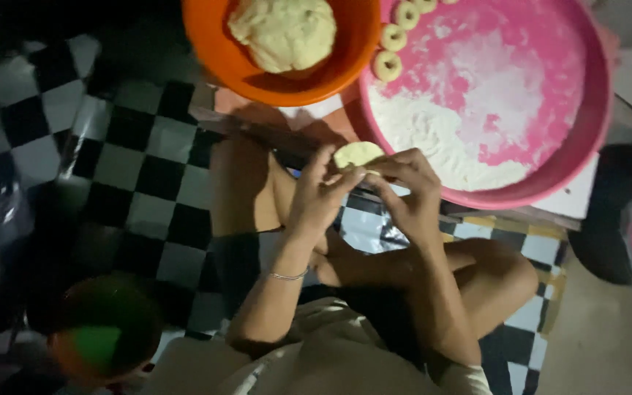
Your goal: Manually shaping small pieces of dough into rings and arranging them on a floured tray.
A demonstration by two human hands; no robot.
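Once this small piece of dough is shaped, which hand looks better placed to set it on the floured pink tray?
Probably the right hand: it hangs beside the pink tray, whose rim is just beyond its fingers. The left hand shares the dough piece but sits nearer the orange bowl.

Around the seated person — bowls, tray and checked floor

An orange bowl (213,51) holds a large dough lump (284,32); touching it on one side, a pink round tray (587,124) carries scattered flour (433,139) and dough rings (393,45) along its edge — all on a black-and-white checked floor mat (133,168), with a green bowl (104,329) near the knee.
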